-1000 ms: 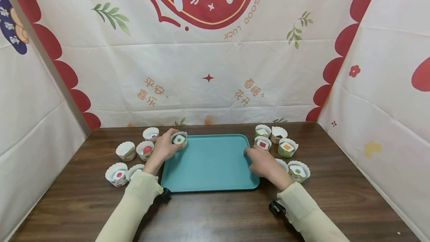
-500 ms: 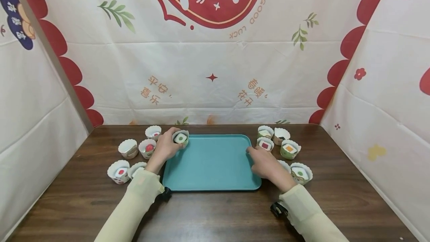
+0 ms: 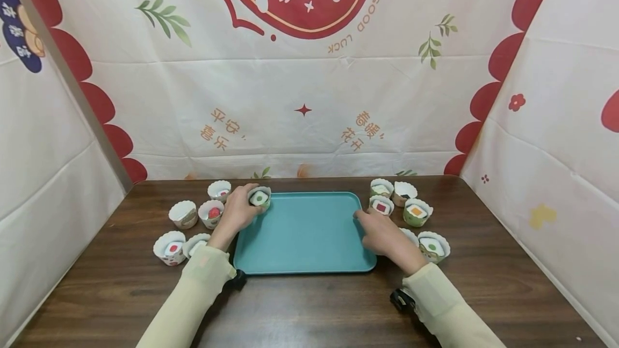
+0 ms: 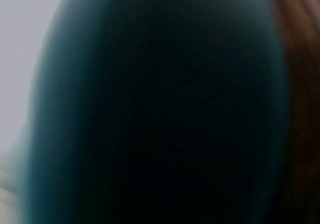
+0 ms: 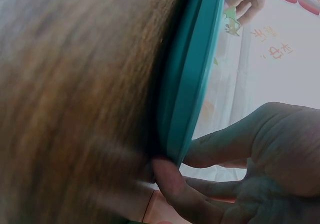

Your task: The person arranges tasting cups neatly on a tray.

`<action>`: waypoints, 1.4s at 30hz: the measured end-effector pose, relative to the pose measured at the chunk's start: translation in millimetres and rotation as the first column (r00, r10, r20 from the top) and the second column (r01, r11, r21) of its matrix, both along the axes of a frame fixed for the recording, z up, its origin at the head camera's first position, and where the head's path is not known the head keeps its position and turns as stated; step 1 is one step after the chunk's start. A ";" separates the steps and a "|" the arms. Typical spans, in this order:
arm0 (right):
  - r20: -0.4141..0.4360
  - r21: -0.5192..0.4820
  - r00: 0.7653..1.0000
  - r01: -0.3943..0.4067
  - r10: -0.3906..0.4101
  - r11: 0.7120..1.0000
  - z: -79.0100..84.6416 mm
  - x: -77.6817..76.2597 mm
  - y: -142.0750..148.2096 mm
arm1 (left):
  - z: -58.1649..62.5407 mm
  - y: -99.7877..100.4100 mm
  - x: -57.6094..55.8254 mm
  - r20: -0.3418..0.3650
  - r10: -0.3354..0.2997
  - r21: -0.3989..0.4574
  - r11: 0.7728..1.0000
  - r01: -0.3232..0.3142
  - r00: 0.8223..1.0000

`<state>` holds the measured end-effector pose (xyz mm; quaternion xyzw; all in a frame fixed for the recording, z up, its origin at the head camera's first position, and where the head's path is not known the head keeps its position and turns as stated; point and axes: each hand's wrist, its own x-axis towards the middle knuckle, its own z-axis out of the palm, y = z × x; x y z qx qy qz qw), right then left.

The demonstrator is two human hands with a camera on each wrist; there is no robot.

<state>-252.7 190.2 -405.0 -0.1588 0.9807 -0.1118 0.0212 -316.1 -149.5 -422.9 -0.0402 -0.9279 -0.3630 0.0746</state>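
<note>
My left hand (image 3: 238,211) grips a paper baking cup (image 3: 261,204) at the far left corner of a teal tray (image 3: 304,235). Inside that cup sits a white piece with a green dot. Over on the right, the fingers of my right hand (image 3: 382,232) are at the tray's edge. The right wrist view shows this right hand (image 5: 280,154) pinching the tray rim (image 5: 192,79) between thumb and fingers. A dark, blurred teal shape (image 4: 165,104) fills most of the left wrist view, and the left fingers do not show there.
Left of the tray stand several paper cups (image 3: 184,215), some with red-marked white pieces. More cups (image 3: 416,212) stand to the right, two of them close by my right hand. Printed white cloth (image 3: 300,138) rises behind and beside the brown wooden table (image 3: 309,310).
</note>
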 end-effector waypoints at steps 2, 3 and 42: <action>-0.004 0.001 1.000 -0.002 0.002 1.000 -0.5 -0.4 0.4 | -0.1 0.2 0.0 0.006 0.002 0.002 1.000 -0.002 1.000; -0.007 0.002 1.000 -0.004 0.004 1.000 -0.6 -0.6 0.7 | -0.4 0.2 -0.1 0.010 0.002 0.001 1.000 -0.002 1.000; 0.006 -0.011 1.000 0.002 -0.002 1.000 0.5 1.5 -1.4 | 10.7 -4.2 5.9 0.075 0.031 0.051 0.998 -0.035 0.997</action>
